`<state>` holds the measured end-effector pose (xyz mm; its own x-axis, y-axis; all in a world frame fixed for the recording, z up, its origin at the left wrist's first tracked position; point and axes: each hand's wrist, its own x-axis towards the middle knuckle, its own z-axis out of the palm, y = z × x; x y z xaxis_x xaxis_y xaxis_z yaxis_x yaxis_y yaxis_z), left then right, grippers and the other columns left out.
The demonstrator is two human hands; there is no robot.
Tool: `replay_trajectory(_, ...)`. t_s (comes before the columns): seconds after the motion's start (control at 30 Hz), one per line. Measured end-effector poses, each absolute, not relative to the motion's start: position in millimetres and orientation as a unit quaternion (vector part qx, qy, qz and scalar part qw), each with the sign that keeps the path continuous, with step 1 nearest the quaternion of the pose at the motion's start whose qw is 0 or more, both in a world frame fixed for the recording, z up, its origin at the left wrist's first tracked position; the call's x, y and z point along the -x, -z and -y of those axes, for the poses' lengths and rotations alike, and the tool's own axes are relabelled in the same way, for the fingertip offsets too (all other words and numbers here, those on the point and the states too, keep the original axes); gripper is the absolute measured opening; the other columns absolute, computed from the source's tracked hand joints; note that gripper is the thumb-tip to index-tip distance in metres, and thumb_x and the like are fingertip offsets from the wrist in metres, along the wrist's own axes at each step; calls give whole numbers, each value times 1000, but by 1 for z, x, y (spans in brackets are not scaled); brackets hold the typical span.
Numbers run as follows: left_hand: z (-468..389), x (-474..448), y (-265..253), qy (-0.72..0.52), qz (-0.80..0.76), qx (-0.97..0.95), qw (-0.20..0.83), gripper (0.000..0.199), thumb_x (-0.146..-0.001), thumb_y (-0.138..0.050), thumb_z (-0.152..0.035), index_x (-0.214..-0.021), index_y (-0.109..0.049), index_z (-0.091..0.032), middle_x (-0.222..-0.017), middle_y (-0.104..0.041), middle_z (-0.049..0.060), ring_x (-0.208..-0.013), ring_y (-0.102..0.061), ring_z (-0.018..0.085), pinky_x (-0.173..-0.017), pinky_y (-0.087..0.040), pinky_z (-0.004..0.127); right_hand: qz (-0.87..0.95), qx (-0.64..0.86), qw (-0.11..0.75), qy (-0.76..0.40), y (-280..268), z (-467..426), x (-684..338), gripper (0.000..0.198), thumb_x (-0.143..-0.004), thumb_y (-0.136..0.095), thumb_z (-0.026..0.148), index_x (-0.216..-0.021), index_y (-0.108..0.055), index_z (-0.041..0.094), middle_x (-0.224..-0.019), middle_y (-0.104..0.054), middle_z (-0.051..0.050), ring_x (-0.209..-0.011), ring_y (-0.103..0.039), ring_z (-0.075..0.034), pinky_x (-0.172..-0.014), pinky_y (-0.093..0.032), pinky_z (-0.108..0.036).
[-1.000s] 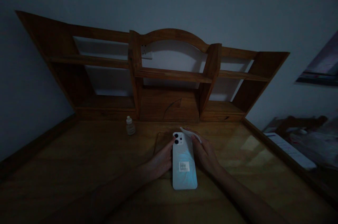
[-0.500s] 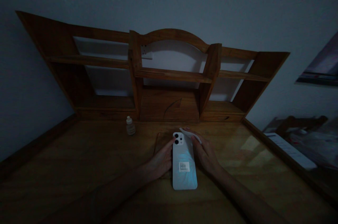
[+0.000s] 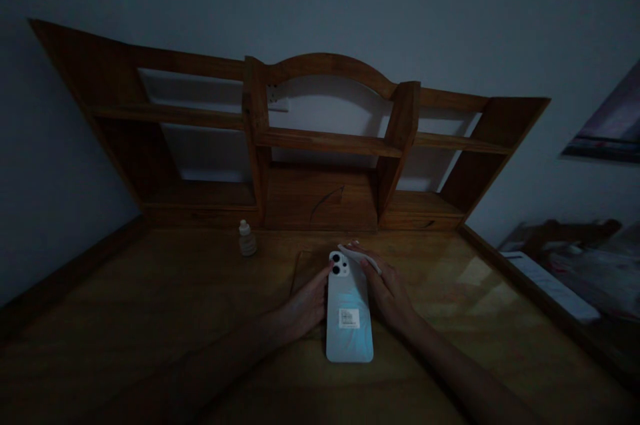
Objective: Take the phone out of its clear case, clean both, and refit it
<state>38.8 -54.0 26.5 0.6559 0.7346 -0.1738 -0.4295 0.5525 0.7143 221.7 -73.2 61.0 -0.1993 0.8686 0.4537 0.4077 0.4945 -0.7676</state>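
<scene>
A white phone (image 3: 349,338), its back turned up, is held above the wooden desk (image 3: 190,298). Cameras sit at its top left, and a printed label is stuck lower on the back. My left hand (image 3: 307,305) grips the phone along its left edge, thumb beside the cameras. A thin white cloth (image 3: 361,256) lies over the phone's top right corner. My right hand (image 3: 387,288) is closed on this cloth, pressing it against the phone's upper right edge; some of its fingers are hidden behind cloth and phone.
A small bottle with a white cap (image 3: 247,241) stands on the desk to the left. A flat brown piece (image 3: 303,266) lies behind my left hand. Along the back rises a wooden shelf unit (image 3: 325,138). White paper (image 3: 550,285) lies beyond the right edge.
The cloth and my right hand have shifted very slightly left across the phone's top. The phone has tilted a little; my left hand keeps its grip.
</scene>
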Motion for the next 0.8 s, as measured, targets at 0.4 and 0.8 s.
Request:
replay_trajectory(0.4,50,-37,-18,-316,-217,-300,873,64,-94,-40,-62,-122,-56,-7,-122,-56,18,-120,-48,29,-103,-34,38,761,415,435,-243,-64,77,-218,37,-100,-37,36,-135,-51,35,-142,-52,3,-138,-39,-21,-117,-26,-49)
replay_trajectory(0.8,52,-36,-23,-316,-222,-277,880,69,-94,-32,-65,-108,-61,-4,-109,-61,20,-108,-55,30,-95,-39,37,842,378,354,-150,-64,77,-216,45,-100,-39,29,-145,-36,34,-147,-46,1,-142,-31,-21,-118,-22,-53)
